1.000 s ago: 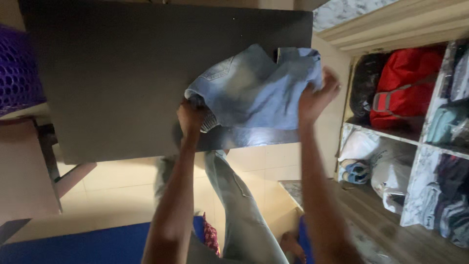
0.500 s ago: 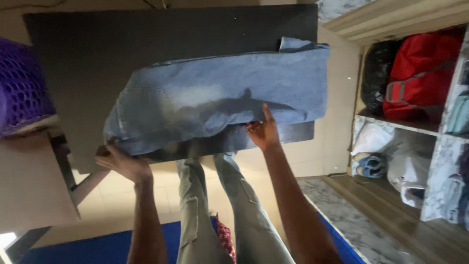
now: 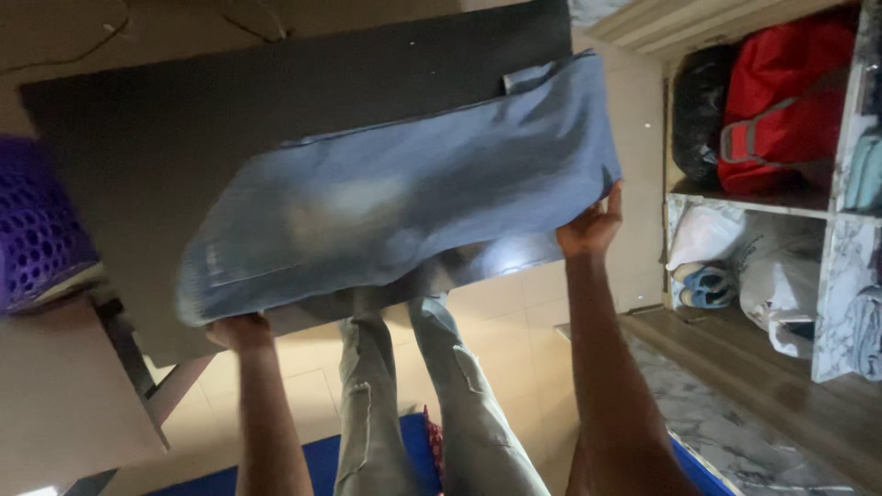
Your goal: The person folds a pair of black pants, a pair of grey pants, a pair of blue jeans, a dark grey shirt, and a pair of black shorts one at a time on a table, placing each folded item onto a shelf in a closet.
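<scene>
A: Start at the fingers. What do they hold?

B: The right hand (image 3: 588,228) pinches the jeans (image 3: 395,207) at their right end, fingers (image 3: 608,204) closed on the cloth just off the worktop's (image 3: 165,129) near right corner. The left hand (image 3: 237,331) grips the other end from beneath, at the near edge toward the left; its fingers are mostly hidden under the denim, so I can only say they look curled on it.

A: And the jeans themselves?

B: Doubled lengthwise, stretched between the two hands, lying slantwise across the dark worktop from the near left up toward the far right corner. The picture is blurred there, so the seams are hard to read.

A: Which step is this, then?

B: Judging by the stretch, spreading and straightening a folded pair flat. The next move, I'd say, calls for both ends laid down together, keeping tension so no crease forms, and keeping the right end on the worktop and not hanging past its edge.

A: Anything nearby?

B: A purple basket (image 3: 37,230) at the left edge, shelves (image 3: 831,207) to the right with a red bag (image 3: 781,92), and the person's own legs (image 3: 413,404) below.
</scene>
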